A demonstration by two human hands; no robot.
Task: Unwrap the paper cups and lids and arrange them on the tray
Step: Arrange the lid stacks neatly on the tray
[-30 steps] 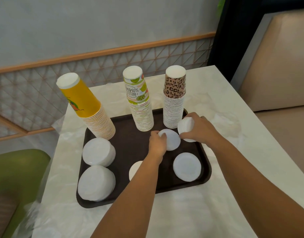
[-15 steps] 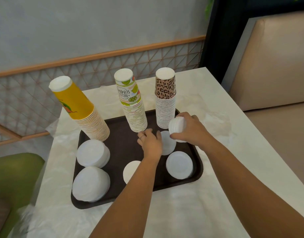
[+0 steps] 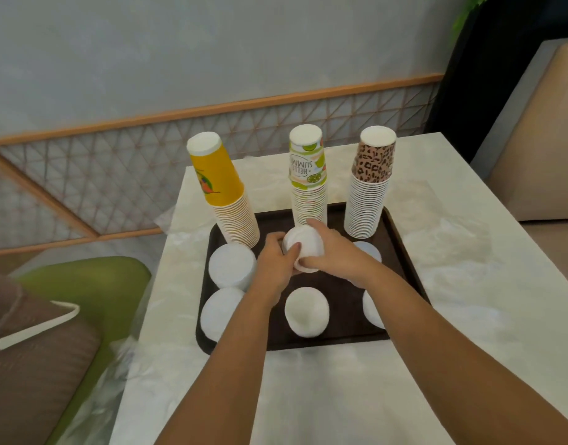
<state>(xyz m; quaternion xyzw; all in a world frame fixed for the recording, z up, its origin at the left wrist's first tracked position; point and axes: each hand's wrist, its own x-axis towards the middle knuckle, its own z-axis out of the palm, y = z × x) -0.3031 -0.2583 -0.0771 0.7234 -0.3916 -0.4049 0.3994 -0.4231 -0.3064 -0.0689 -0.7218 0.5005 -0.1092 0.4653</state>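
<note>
While both hands meet over the middle of the dark brown rectangular tray [image 3: 401, 239], the left hand [image 3: 274, 263] and right hand [image 3: 335, 255] curl their fingers round a short white stack of round plastic lids [image 3: 303, 248], seemingly lifted just clear. Behind stand three inverted paper cup towers: yellow [image 3: 224, 194], lime-printed [image 3: 308, 178], leopard-patterned [image 3: 371, 184].

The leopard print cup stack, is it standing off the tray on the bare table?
No, the leopard print cup stack stands upright inside the dark tray, at its far right corner.
</note>
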